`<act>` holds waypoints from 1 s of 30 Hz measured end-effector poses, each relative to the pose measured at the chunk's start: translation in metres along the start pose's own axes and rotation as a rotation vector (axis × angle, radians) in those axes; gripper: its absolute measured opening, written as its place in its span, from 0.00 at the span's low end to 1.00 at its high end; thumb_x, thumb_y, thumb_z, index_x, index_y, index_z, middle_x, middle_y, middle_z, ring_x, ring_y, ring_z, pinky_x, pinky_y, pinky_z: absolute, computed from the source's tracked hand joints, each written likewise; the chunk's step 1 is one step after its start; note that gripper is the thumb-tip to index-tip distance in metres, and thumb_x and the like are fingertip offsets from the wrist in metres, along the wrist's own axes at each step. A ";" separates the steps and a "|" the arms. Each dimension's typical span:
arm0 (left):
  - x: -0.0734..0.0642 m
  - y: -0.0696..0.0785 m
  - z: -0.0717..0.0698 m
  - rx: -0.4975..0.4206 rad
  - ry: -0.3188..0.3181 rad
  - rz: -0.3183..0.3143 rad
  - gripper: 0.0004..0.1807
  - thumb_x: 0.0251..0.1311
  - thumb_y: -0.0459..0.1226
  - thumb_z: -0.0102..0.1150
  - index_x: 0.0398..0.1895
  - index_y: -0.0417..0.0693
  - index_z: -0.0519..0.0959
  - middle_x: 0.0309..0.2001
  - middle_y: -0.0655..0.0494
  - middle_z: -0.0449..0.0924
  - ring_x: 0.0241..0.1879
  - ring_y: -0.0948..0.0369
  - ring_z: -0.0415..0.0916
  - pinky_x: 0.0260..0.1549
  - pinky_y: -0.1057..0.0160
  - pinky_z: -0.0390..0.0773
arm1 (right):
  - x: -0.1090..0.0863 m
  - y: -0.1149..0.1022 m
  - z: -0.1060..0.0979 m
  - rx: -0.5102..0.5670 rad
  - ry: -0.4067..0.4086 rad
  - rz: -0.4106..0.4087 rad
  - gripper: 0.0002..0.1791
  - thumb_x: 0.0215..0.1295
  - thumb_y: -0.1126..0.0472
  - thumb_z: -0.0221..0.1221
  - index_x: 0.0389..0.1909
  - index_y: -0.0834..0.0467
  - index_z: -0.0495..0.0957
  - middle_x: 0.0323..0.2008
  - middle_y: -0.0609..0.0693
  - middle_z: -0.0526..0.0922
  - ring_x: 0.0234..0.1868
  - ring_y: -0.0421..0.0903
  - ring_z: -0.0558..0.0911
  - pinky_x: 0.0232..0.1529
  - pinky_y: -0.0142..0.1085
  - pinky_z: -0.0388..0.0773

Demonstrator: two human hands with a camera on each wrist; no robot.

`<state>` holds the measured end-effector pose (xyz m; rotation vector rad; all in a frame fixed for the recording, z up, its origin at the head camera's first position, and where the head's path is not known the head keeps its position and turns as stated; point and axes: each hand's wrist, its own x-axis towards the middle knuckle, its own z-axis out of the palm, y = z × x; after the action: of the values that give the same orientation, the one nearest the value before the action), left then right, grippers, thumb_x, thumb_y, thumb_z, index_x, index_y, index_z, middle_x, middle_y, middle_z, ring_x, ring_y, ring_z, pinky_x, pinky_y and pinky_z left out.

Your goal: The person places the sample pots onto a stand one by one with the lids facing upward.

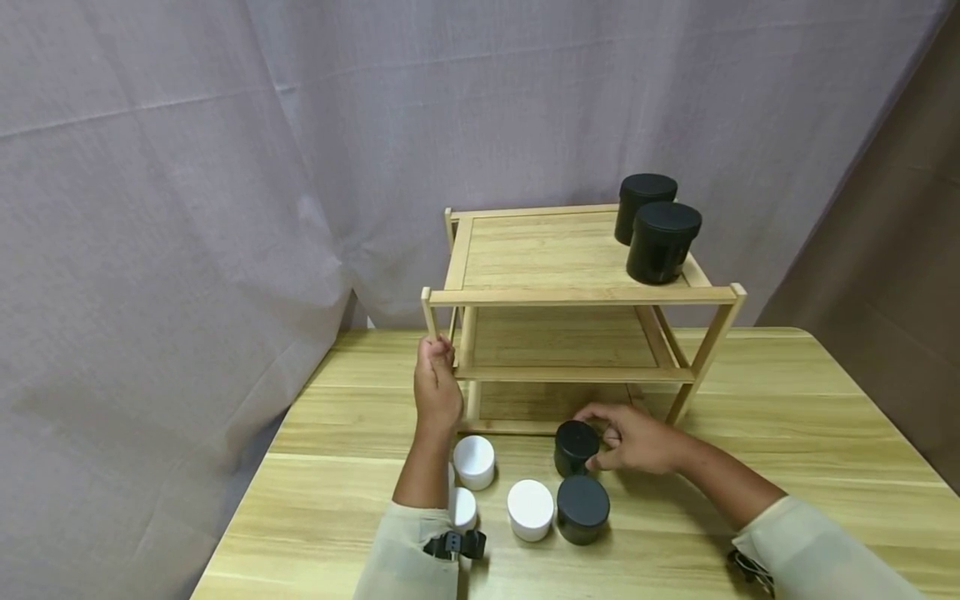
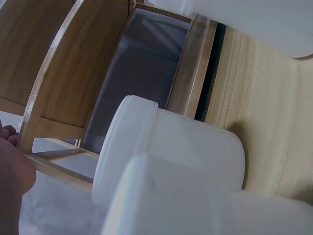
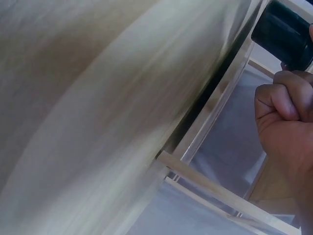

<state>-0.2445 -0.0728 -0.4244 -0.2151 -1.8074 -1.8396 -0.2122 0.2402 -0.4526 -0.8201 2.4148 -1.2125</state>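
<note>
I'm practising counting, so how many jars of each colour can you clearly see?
Round black plastic-looking lidded jars: 4
Round white plastic-looking lidded jars: 3
Total: 7 clearly seen. A white sliver beside the left forearm may be another jar, but I can't tell.

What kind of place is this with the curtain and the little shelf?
It looks like an indoor work corner, maybe set up for filming, though I can't be sure. A plain grey curtain hangs behind a wooden table, and a wooden rack stands there with two black jars on top.
</note>
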 end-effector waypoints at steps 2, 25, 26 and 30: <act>0.000 0.000 0.000 -0.004 -0.001 -0.002 0.21 0.89 0.40 0.32 0.50 0.29 0.71 0.36 0.47 0.68 0.39 0.58 0.67 0.41 0.69 0.70 | -0.001 -0.001 -0.001 -0.007 0.009 0.010 0.33 0.63 0.59 0.79 0.65 0.64 0.77 0.21 0.39 0.65 0.21 0.33 0.64 0.24 0.28 0.63; 0.000 -0.001 -0.001 0.012 -0.005 0.015 0.23 0.88 0.42 0.31 0.49 0.29 0.70 0.35 0.41 0.68 0.34 0.63 0.63 0.36 0.70 0.66 | -0.014 -0.030 -0.016 -0.070 0.072 0.043 0.33 0.65 0.57 0.78 0.64 0.63 0.73 0.21 0.40 0.64 0.21 0.33 0.65 0.24 0.29 0.64; 0.000 -0.001 -0.001 0.013 -0.005 0.014 0.23 0.88 0.43 0.31 0.49 0.29 0.70 0.35 0.42 0.68 0.34 0.62 0.63 0.36 0.70 0.66 | -0.015 -0.034 -0.018 -0.081 0.071 0.049 0.34 0.65 0.56 0.78 0.65 0.63 0.73 0.21 0.40 0.64 0.21 0.33 0.65 0.24 0.30 0.65; 0.000 -0.001 -0.001 0.024 0.001 0.010 0.23 0.89 0.42 0.32 0.49 0.28 0.70 0.35 0.44 0.69 0.35 0.61 0.65 0.37 0.70 0.68 | -0.016 -0.044 -0.025 -0.103 0.056 0.043 0.34 0.64 0.54 0.78 0.64 0.62 0.74 0.20 0.39 0.64 0.20 0.33 0.64 0.23 0.30 0.65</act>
<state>-0.2450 -0.0743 -0.4255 -0.2139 -1.8243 -1.8099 -0.1966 0.2447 -0.4021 -0.7682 2.5452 -1.1170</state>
